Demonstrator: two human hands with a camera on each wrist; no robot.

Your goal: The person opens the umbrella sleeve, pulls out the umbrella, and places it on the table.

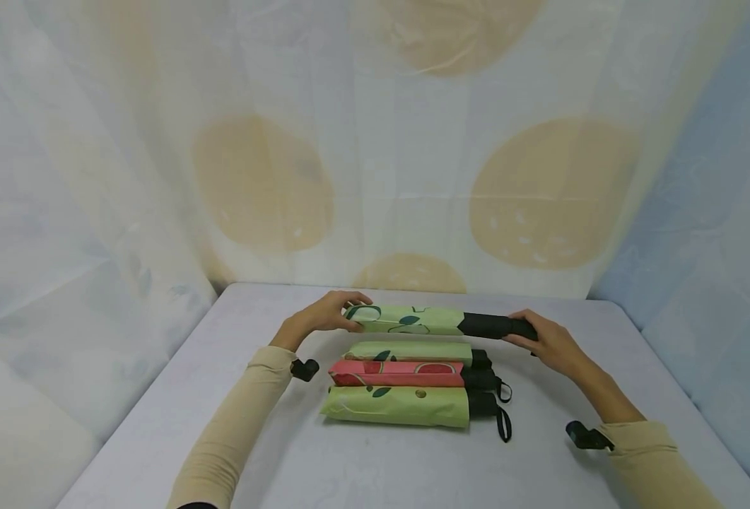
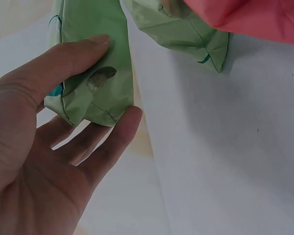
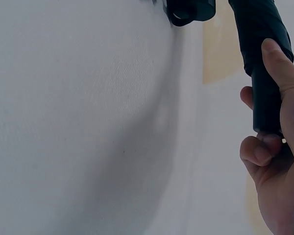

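Head view: both hands hold one folded umbrella [image 1: 425, 322] level above the table [image 1: 222, 424], lengthwise left to right, behind a row of three more.

Left hand [image 1: 324, 314] at the cloth end of the held umbrella. Left wrist view: thumb [image 2: 73, 56] lies along the top of the green cloth, fingers [image 2: 112, 142] curl under the folded tip, so the end is pinched between them. A dark leaf mark shows on the cloth by the thumb.

Right hand [image 1: 549, 343] at the other end, on the black handle [image 1: 498, 326]. Right wrist view: thumb [image 3: 279, 63] presses along the side of the handle [image 3: 262, 73], fingers [image 3: 257, 149] wrap round its butt. Firm grip.

Held umbrella: pale green cover with dark green leaf outlines, black handle to the right. Whether it rests on anything behind the row, cannot tell; it looks raised clear of the table.

On the table, just in front of it, three folded umbrellas lie side by side, touching, handles all to the right:
- far one, green umbrella [image 1: 406, 351], partly hidden by the next
- middle one, red umbrella [image 1: 400, 373]
- near one, large green umbrella [image 1: 396, 406], with a black wrist strap [image 1: 504, 424] looping off its handle onto the table

Table covered in pale grey cloth. Behind and to both sides hangs a light curtain [image 1: 375, 141] with big tan circles. Both arms in beige sleeves [image 1: 235, 431], a small black device at each wrist
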